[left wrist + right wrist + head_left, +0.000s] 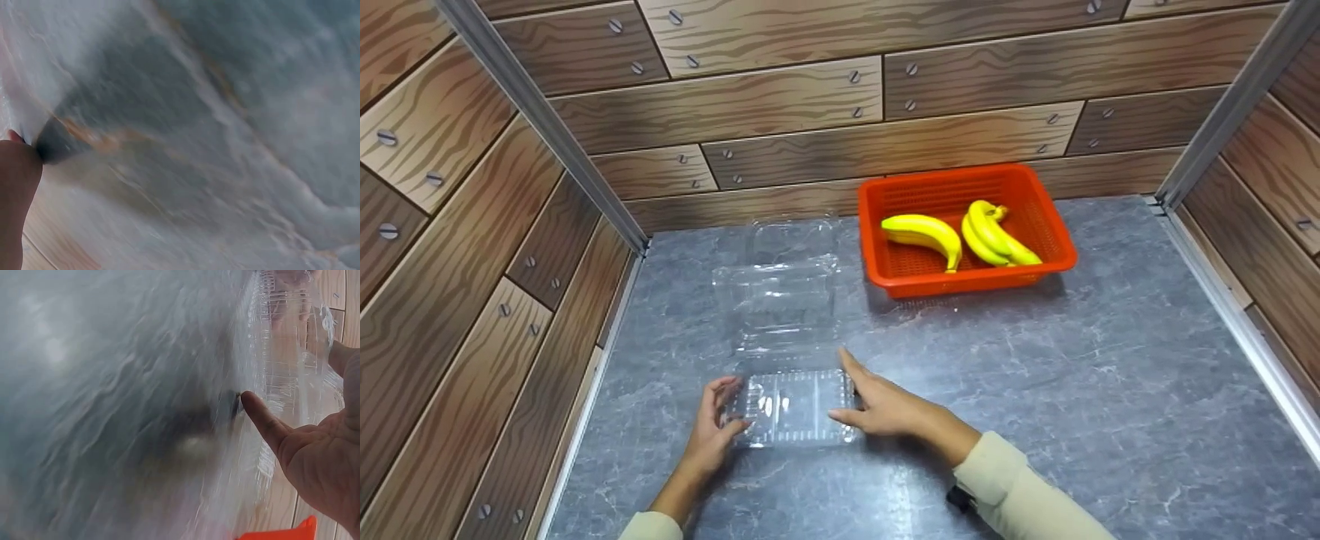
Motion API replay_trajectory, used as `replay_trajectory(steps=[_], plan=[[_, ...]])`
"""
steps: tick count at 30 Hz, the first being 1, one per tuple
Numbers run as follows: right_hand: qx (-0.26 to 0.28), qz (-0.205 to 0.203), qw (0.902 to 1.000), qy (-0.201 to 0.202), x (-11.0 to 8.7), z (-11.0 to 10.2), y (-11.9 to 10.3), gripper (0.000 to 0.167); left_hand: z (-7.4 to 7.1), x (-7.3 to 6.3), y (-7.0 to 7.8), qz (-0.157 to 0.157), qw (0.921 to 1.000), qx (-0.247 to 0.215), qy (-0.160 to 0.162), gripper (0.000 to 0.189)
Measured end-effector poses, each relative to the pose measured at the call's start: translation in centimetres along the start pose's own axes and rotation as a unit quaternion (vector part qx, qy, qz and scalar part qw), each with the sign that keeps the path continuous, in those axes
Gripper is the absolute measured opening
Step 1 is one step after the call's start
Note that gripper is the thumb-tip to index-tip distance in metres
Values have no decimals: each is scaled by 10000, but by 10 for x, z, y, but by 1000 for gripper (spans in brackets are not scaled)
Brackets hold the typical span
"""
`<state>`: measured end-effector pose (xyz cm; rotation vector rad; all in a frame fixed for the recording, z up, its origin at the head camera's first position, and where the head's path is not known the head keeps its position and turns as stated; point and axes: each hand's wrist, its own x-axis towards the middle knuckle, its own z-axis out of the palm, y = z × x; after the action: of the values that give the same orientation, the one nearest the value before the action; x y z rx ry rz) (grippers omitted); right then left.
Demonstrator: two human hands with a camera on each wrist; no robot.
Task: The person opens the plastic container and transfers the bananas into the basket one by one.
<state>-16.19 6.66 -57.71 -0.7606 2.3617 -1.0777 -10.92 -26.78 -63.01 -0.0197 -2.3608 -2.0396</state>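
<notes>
A clear plastic clamshell container point(797, 409) lies on the grey marbled tabletop between both hands. At its left side, my left hand point(711, 431) holds the edge with curled fingers and thumb. My right hand point(889, 405) grips the right side between a nearly straight forefinger and the thumb. The right wrist view catches the same right hand point(329, 444) spread around the plastic rim. Only a small part of the left hand point(17, 197) enters the left wrist view, its fingertips out of sight.
More clear plastic packaging point(780, 300) lies behind the container, reaching toward the back wall. Farther right stands a red-orange basket point(960, 283) with a single banana point(922, 232) and a small banana bunch point(994, 236). Wood-patterned walls point(780, 112) enclose the tabletop point(1072, 375).
</notes>
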Motion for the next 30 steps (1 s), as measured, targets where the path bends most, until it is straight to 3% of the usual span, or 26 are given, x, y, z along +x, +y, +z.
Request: replay_trajectory(steps=[6,22,30], plan=[[47,-41,9997,-224,17,9,-10,115,-18,-2,-7,200,9990,-156,373,66],[-21,-344,9981,-517,51,42,-36,115,-66,-3,-7,60,9896,-111,1435,58],[-288,-494,9981,-221,67,60,-45,106,-84,-5,-11,53,9838,-206,1782,54]])
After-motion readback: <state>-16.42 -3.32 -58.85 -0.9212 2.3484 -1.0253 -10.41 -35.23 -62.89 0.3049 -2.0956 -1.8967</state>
